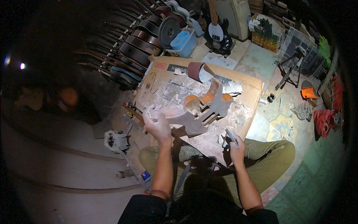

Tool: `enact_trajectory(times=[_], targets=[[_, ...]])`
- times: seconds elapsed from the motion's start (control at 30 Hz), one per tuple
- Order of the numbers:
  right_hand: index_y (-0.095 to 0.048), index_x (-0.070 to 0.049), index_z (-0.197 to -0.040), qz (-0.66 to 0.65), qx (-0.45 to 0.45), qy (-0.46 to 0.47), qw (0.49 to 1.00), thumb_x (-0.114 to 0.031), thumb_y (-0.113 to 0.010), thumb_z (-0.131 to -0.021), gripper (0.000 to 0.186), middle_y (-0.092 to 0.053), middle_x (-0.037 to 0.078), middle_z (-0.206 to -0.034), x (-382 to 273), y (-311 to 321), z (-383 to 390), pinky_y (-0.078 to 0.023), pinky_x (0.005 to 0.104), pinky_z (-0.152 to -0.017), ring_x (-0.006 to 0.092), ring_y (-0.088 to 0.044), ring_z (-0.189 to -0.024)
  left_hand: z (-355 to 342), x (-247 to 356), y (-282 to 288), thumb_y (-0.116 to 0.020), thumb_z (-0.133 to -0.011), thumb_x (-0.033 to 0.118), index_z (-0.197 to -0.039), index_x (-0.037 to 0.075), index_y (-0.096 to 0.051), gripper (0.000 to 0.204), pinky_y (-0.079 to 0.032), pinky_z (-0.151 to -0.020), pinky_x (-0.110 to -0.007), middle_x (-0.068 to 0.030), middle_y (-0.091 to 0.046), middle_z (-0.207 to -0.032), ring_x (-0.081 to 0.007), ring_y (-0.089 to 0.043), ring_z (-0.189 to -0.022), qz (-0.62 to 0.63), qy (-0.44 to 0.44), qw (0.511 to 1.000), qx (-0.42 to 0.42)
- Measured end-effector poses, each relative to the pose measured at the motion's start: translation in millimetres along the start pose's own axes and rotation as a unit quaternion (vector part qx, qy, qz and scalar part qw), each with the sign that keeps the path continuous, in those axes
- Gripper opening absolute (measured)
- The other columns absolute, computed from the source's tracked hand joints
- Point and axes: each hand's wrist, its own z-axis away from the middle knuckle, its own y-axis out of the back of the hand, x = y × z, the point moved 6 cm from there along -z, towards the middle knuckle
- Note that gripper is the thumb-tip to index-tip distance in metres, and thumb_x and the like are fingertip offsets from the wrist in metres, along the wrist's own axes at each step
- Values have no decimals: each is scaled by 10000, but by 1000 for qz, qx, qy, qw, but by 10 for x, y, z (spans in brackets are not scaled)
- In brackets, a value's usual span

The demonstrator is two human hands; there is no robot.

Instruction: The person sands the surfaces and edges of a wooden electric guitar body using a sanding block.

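Observation:
My left hand (157, 125), whitened with dust, is closed round one end of an electric guitar body (188, 118). The body has a dusty grey face, orange-brown curved edges and several cut-out slots, and it lies over the cardboard in front of me. Off to the right and apart from the body, my right hand (237, 151) is closed on a small grey block (232, 135), whose exact kind I cannot make out. Beyond the body stands a curled strip of brown sandpaper (194, 71).
Dusty cardboard (246, 87) covers the surface before my crossed legs. Several guitars (138, 48) hang in a row at the far left, beside a blue tub (184, 43). A black bass guitar (220, 41) stands behind. To the right are a small tripod (291, 69) and a wire cage (304, 48).

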Motion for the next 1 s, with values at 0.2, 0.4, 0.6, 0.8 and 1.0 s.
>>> enact_trajectory(times=[0.2,0.4,0.6,0.8,1.0], targets=[[-642,48,-1034,-33,12,2,999,47,-493,-787,289,-644,77,-841,-25,-85,-44,-505,292,-709,145,-613,-797,-174,235,113,-468,-908,51,-1043,-48,-649,247,-534,-783,-320,-162,-731,-905,-205,-691,-846,-52,-27,995,-85],[-520,-52,-1205,-296,-86,-209,928,-35,-565,-903,305,-602,34,-944,220,-159,-81,-539,278,-606,127,-596,-775,-51,119,-55,-565,-786,-96,-1048,-23,-630,280,-532,-802,-307,-111,-707,-928,-177,-686,-867,92,-14,986,-139],[-582,-50,-1144,-383,-103,-252,883,-46,-658,-908,247,-624,34,-936,79,-250,26,-526,259,-616,118,-599,-754,-49,-68,31,-597,-878,1,-983,-8,-571,108,-550,-733,-349,-106,-617,-792,-209,-651,-720,321,64,917,-228],[-638,-34,-1006,-320,-96,-217,917,-51,-684,-899,117,-644,32,-894,33,-196,-52,-531,256,-678,121,-623,-768,77,85,-34,-531,-923,164,-791,60,-442,191,-484,-607,-350,-87,-510,-631,-189,-515,-567,408,-58,899,-146],[-662,23,-1041,-267,-54,-99,957,-20,-586,-872,190,-696,85,-998,131,-66,-80,-535,281,-813,151,-666,-916,420,175,142,-435,-880,201,-750,59,-370,203,-428,-524,-355,-96,-441,-555,-190,-410,-497,384,-70,919,-49]])
